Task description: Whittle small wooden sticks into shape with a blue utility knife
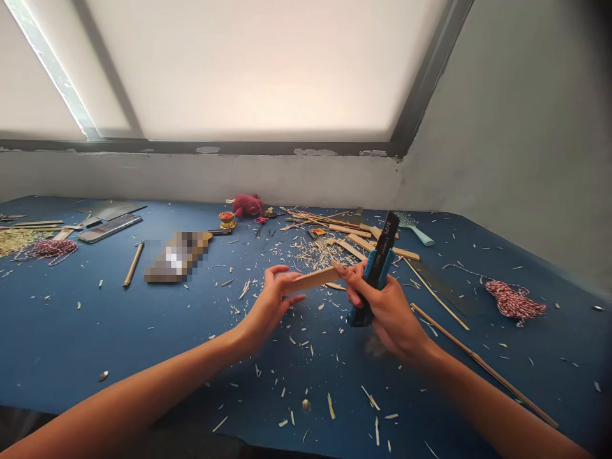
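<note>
A flat, pale bamboo strip [313, 280] is held above the middle of the table, slanting slightly up to the right. My left hand [277, 296] grips its left end between thumb and fingers. At the strip's right end are the fingertips of my right hand [382, 299], which is also closed round a black-and-blue hand tool [378, 268]. The tool stands nearly upright, with lettering on its black side; its exact kind is unclear. Pale shavings [322, 252] lie heaped behind the strip and scattered beneath both hands.
Bamboo pieces [351, 231] lie behind my hands. A thin stick [482, 363] and red-white string [514, 299] are on the right, with a pale green brush [421, 236] farther back. A phone [111, 228], short stick [134, 264] and pink plush toy [247, 205] also rest on the blue table [182, 331].
</note>
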A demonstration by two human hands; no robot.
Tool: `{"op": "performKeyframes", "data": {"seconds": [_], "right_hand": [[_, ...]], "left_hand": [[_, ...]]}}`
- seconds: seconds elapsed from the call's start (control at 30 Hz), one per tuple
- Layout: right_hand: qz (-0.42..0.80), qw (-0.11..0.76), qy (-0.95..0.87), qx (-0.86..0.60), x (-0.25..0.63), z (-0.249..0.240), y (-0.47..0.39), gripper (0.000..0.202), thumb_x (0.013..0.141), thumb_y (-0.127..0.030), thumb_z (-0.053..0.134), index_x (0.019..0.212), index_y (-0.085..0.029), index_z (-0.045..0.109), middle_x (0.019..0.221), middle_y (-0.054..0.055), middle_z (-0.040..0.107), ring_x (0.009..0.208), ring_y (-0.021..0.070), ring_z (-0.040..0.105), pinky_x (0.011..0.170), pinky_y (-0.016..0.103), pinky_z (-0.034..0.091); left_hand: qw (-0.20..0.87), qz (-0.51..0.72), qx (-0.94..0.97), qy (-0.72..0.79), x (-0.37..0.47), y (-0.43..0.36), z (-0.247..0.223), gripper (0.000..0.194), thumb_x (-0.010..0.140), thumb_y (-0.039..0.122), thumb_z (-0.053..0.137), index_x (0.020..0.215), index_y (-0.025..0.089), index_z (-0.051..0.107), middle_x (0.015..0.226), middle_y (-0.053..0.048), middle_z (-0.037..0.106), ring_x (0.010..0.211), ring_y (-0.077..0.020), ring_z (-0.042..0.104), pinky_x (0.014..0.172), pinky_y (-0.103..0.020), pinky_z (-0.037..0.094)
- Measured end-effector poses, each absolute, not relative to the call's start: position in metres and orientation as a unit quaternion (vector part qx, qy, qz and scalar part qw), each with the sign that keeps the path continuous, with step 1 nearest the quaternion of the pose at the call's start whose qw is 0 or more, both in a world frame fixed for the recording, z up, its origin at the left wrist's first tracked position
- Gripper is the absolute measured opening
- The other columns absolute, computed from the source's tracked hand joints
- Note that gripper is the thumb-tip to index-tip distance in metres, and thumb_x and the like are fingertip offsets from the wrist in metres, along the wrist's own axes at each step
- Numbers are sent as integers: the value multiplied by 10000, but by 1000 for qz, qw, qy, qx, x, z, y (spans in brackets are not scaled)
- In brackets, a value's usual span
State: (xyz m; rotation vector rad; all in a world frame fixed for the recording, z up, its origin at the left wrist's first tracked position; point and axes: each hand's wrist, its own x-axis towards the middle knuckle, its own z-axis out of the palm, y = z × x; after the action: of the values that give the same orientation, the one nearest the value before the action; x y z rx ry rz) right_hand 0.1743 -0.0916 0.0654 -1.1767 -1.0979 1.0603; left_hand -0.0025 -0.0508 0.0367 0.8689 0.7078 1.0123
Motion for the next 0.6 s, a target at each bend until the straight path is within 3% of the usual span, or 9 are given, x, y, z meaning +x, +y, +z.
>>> {"op": "performKeyframes", "data": {"seconds": [0.17,0.27,0.4,0.6], "right_hand": [[562,549,-438,-437,178,67,-90,355,734,-416,666,664,-220,379,507,-84,281,465,67,226,477,236,270],[548,545,-444,-453,182,66,-88,339,736,-393,672,664,-215,394,512,-81,289,478,65,244,479,231,270],[567,517,-455,-452,187,66,-84,327,750,-406,657,670,-209,409,503,-92,236,462,57,183,456,225,240],[505,544,-487,-460,186,70,-85,319,752,-362,669,696,-210,394,481,-104,261,427,36,195,436,218,185]], "left_hand": [[787,440,299,312,-6,-47,45,249,816,402,495,942,187,497,1007,-83,565,964,-196,535,847,-312,454],[853,342,297,260,-6,-51,52,401,828,509,443,973,152,553,1025,-112,570,958,-220,539,862,-350,446],[847,365,303,240,-5,-56,57,427,835,508,447,1063,164,557,1082,-101,564,1000,-211,520,885,-328,414],[861,327,319,226,-5,-60,60,464,846,512,434,1063,128,578,1094,-106,529,1041,-213,469,925,-339,360]]}}
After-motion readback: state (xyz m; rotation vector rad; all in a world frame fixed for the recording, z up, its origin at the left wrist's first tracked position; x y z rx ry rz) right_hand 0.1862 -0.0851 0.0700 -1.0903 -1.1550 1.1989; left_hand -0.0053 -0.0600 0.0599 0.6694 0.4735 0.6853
